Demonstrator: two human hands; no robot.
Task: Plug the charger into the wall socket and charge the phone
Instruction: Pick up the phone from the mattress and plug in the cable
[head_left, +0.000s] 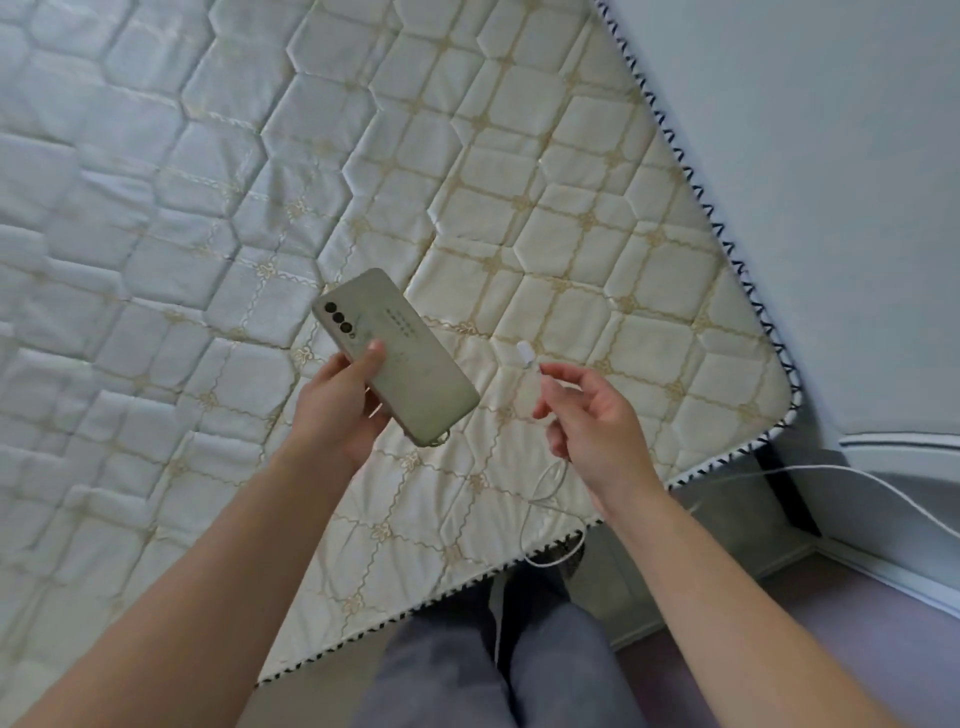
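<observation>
The person is standing at the foot of a bare quilted mattress (208, 208) and holding both task items over it. The left hand (340, 410) is gripping the phone (397, 358) from beneath, thumb pressed on its back, camera side up; the phone is lying diagonally, its lens end toward 10 o'clock and its port end toward 4 o'clock. The right hand (592, 421) is pinching the white connector (525, 354) of the charging cable (779, 470) between thumb and forefinger, the other fingers loosely curled, with the plug tip pointing toward 10 o'clock. The connector is sitting at 3 o'clock of the phone, near but not touching it, so the phone is not yet being charged. The cable is dropping from the hand, looping at the mattress edge around 6 o'clock, then running off toward 4 o'clock and out of the picture. No wall socket or charger brick is showing, so whether the wall end is already plugged in cannot be told; the cable trailing away suggests it may be. What is left, at the least, is turning the phone's port toward the plug and seating the connector.
</observation>
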